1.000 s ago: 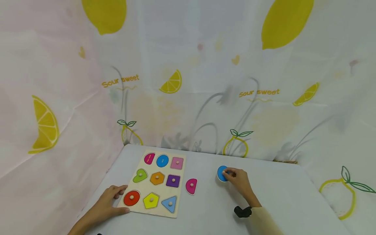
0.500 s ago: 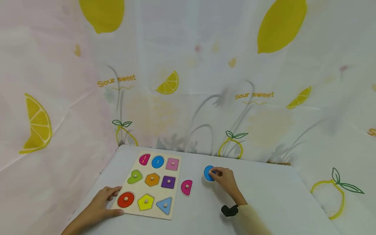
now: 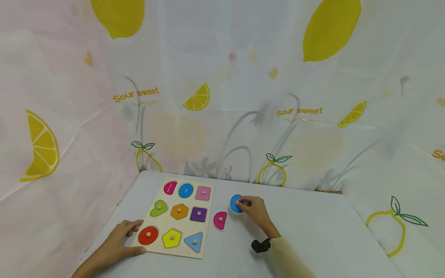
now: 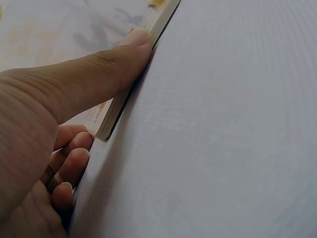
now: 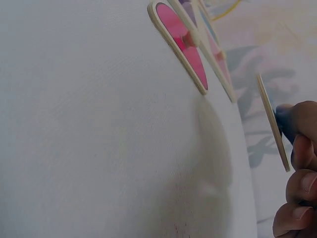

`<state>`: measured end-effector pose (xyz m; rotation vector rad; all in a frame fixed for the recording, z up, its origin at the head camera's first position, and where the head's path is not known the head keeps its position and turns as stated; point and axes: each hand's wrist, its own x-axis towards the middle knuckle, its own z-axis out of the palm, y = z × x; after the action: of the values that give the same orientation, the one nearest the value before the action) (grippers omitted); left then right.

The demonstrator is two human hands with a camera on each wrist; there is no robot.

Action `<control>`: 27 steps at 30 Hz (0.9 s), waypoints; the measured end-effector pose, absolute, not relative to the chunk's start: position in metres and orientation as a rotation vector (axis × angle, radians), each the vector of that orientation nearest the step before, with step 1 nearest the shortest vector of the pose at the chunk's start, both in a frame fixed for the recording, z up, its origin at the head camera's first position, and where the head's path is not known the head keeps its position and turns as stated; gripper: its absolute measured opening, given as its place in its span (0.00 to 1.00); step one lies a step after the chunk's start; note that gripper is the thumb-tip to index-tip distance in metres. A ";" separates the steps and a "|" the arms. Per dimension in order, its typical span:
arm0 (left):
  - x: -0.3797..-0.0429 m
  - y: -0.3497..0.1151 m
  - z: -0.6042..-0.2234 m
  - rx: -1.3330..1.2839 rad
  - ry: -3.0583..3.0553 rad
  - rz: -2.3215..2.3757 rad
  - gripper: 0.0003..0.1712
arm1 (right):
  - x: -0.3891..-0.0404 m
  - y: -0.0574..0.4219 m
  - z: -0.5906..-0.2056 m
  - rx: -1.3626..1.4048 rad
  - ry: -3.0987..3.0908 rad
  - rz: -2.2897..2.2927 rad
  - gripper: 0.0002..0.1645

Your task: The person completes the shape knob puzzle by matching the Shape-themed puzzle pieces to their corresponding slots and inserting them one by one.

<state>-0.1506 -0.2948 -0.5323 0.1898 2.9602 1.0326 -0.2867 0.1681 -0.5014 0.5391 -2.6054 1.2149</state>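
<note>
In the head view, my right hand (image 3: 256,211) pinches a blue round puzzle piece (image 3: 235,203) by its knob, raised above the table. Edge-on, that blue piece (image 5: 273,124) shows in the right wrist view. A wooden peg puzzle board (image 3: 180,253) lies to the left. My left hand (image 3: 119,241) holds its near left corner, thumb along the near edge and fingers curled at the left side. A magenta half-round piece (image 3: 220,221) with a knob lies between the board and my right hand. The board's magenta half-round recess (image 3: 170,188) and blue round recess (image 3: 185,190) hold no knobbed pieces.
Knobbed pieces sit in the other board places, among them a red circle (image 3: 148,235), a purple square (image 3: 198,214) and a light blue triangle (image 3: 194,242). A white table (image 3: 323,231) carries everything. Lemon-printed cloth (image 3: 226,127) hangs behind it.
My right hand has moved left with the blue round piece, toward the magenta piece and the board. My left hand stays at the board's corner. The head view has shifted slightly.
</note>
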 end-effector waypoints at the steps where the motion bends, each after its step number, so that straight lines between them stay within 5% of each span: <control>1: -0.150 -0.295 -0.532 0.183 2.960 1.036 0.54 | -0.288 0.166 -0.502 0.544 -2.608 1.213 0.10; 27: -0.149 -0.293 -0.533 0.172 2.959 1.053 0.54 | -0.304 0.102 -0.501 0.629 -2.639 1.236 0.10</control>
<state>-0.1493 -0.2933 -0.5332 0.1722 2.9586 1.0525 -0.3037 0.1024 -0.5013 0.6288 -2.6385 1.2362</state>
